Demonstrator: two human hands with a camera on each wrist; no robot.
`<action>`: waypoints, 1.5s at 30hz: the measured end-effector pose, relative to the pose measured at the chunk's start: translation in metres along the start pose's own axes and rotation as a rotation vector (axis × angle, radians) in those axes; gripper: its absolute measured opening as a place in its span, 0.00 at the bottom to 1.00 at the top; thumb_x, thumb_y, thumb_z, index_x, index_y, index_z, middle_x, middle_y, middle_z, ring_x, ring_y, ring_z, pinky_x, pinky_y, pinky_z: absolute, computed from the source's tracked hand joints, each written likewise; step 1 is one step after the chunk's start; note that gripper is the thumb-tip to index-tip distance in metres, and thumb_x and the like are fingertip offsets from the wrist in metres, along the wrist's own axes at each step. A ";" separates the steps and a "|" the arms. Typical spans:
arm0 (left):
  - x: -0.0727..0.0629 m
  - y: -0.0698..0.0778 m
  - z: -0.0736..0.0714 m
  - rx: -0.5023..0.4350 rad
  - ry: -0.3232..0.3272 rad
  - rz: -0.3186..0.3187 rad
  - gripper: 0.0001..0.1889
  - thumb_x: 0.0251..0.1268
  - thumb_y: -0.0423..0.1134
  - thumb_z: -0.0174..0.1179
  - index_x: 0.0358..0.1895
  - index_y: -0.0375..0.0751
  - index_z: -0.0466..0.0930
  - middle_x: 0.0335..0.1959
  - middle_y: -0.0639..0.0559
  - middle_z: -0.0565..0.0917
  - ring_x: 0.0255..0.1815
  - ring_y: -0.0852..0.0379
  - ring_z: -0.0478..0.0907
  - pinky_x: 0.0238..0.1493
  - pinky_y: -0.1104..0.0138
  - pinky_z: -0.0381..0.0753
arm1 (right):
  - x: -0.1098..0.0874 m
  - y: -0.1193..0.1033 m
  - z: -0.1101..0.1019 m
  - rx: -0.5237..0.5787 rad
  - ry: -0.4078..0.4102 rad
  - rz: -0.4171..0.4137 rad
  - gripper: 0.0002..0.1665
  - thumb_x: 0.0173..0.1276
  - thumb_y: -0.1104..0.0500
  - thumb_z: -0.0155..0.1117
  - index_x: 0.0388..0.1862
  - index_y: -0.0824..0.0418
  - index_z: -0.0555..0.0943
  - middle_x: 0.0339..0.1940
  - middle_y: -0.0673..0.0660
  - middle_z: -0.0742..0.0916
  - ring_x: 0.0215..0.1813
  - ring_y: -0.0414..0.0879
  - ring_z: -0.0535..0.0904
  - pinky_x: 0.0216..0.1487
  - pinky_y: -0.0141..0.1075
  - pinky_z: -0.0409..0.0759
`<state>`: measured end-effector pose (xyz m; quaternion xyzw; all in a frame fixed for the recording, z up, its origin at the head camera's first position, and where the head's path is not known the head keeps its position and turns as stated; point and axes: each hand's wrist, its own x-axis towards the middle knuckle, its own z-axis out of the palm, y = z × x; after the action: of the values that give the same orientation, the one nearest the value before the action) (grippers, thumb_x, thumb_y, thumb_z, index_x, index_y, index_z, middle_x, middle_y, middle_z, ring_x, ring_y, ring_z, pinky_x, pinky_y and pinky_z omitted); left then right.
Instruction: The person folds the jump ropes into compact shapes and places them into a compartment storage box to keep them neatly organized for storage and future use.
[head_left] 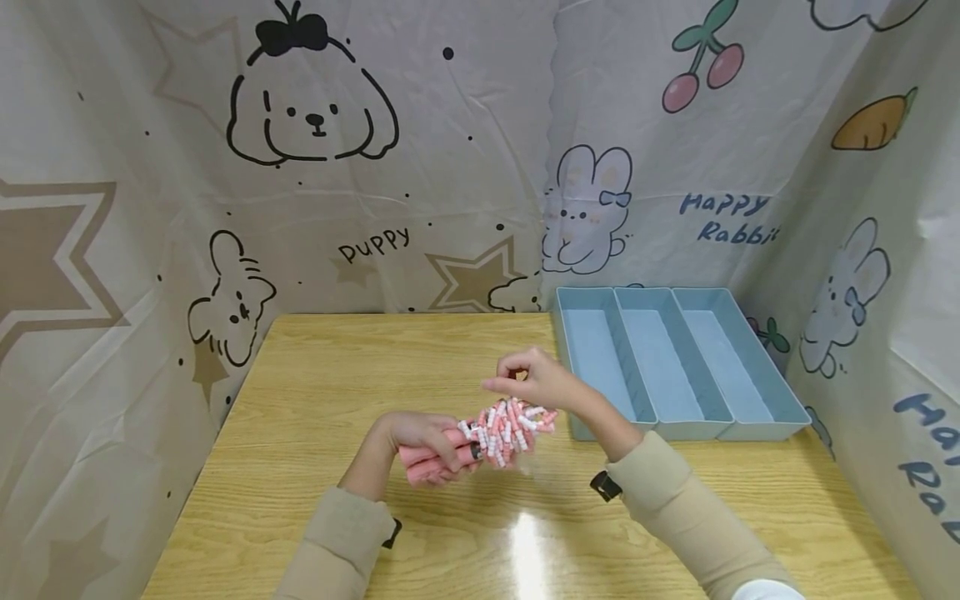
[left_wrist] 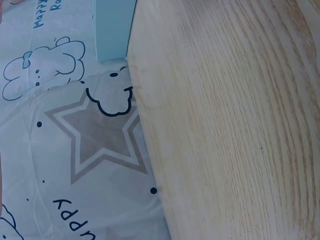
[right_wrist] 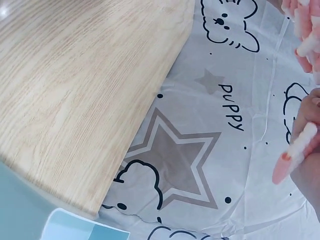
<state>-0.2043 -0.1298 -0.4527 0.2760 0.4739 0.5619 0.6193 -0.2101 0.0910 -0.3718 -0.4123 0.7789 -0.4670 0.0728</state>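
A pink and white beaded jump rope (head_left: pixel 508 432) is gathered into a bundle above the table's middle. My left hand (head_left: pixel 416 428) grips its two pink handles (head_left: pixel 423 468) side by side, the thumb across them. The beaded strands stick out to the right of that hand. Just above the beads is my right hand (head_left: pixel 542 380), fingers curled and thumb pointing left. In the right wrist view a short beaded length (right_wrist: pixel 295 153) lies against the right hand's fingers, which seem to pinch it. The left wrist view shows neither the hand nor the rope.
A light blue tray (head_left: pixel 726 429) with three compartments stands at the table's back right, beside the right forearm. The wooden table (head_left: pixel 315 375) meets a printed curtain (head_left: pixel 420 192) along its back and sides. A white round thing (head_left: pixel 767 590) shows at the lower right edge.
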 end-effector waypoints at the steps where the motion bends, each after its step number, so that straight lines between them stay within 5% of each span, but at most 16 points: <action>1: -0.001 0.000 0.000 0.006 0.004 0.002 0.09 0.52 0.29 0.47 0.38 0.35 0.70 0.21 0.52 0.73 0.18 0.61 0.69 0.19 0.71 0.70 | 0.000 0.001 0.000 0.020 -0.003 0.030 0.18 0.61 0.69 0.59 0.13 0.64 0.68 0.13 0.46 0.70 0.18 0.33 0.60 0.21 0.26 0.61; 7: -0.002 0.000 -0.002 0.039 0.022 0.004 0.09 0.52 0.30 0.47 0.38 0.34 0.69 0.20 0.52 0.73 0.17 0.61 0.69 0.18 0.70 0.70 | -0.002 0.031 0.001 0.131 -0.014 0.169 0.18 0.65 0.68 0.54 0.14 0.65 0.68 0.13 0.47 0.68 0.17 0.35 0.59 0.19 0.27 0.59; 13: -0.004 0.000 -0.001 0.053 0.043 0.014 0.08 0.53 0.31 0.47 0.38 0.35 0.69 0.20 0.52 0.73 0.18 0.62 0.68 0.19 0.71 0.70 | -0.010 0.051 0.001 0.250 0.003 0.161 0.15 0.71 0.64 0.48 0.25 0.71 0.73 0.20 0.50 0.73 0.20 0.35 0.63 0.22 0.27 0.64; 18: -0.007 0.001 -0.001 0.050 0.052 0.034 0.08 0.54 0.31 0.47 0.39 0.35 0.68 0.20 0.53 0.73 0.18 0.62 0.69 0.19 0.70 0.70 | -0.019 0.059 0.001 0.339 0.021 0.186 0.26 0.69 0.46 0.49 0.36 0.71 0.75 0.29 0.53 0.78 0.24 0.35 0.69 0.24 0.28 0.69; 23: -0.010 0.001 -0.002 0.023 0.066 0.047 0.08 0.56 0.31 0.47 0.39 0.36 0.67 0.21 0.52 0.74 0.19 0.62 0.70 0.20 0.70 0.71 | -0.027 0.063 0.003 0.423 0.036 0.278 0.24 0.72 0.53 0.46 0.48 0.76 0.72 0.30 0.50 0.82 0.20 0.36 0.73 0.18 0.28 0.70; 29: -0.012 0.002 -0.002 0.028 0.078 0.048 0.07 0.56 0.29 0.45 0.39 0.36 0.67 0.21 0.53 0.74 0.19 0.62 0.70 0.19 0.70 0.71 | -0.033 0.064 0.008 0.573 0.041 0.340 0.31 0.71 0.48 0.47 0.55 0.76 0.69 0.26 0.51 0.83 0.16 0.38 0.73 0.16 0.29 0.71; 34: -0.013 0.001 -0.002 0.053 0.083 0.068 0.08 0.55 0.29 0.45 0.39 0.35 0.66 0.21 0.53 0.74 0.18 0.63 0.70 0.19 0.71 0.71 | -0.037 0.066 0.010 0.661 -0.003 0.308 0.32 0.72 0.49 0.45 0.61 0.75 0.65 0.27 0.51 0.83 0.16 0.37 0.69 0.18 0.28 0.69; 41: -0.015 0.005 0.002 0.041 0.092 0.074 0.06 0.56 0.28 0.44 0.37 0.36 0.67 0.20 0.55 0.73 0.18 0.64 0.69 0.19 0.72 0.70 | -0.041 0.069 0.006 0.818 -0.116 0.205 0.22 0.75 0.55 0.38 0.63 0.54 0.70 0.28 0.48 0.80 0.21 0.36 0.68 0.24 0.28 0.69; 45: -0.016 0.004 -0.001 0.043 0.088 0.088 0.07 0.57 0.28 0.44 0.38 0.37 0.67 0.21 0.54 0.73 0.18 0.64 0.69 0.20 0.71 0.71 | -0.040 0.067 0.004 0.903 -0.162 0.174 0.23 0.76 0.58 0.33 0.65 0.54 0.68 0.34 0.50 0.80 0.24 0.37 0.70 0.27 0.27 0.71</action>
<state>-0.2056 -0.1444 -0.4453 0.2847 0.5001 0.5899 0.5664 -0.2209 0.1323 -0.4379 -0.3074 0.5210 -0.7179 0.3445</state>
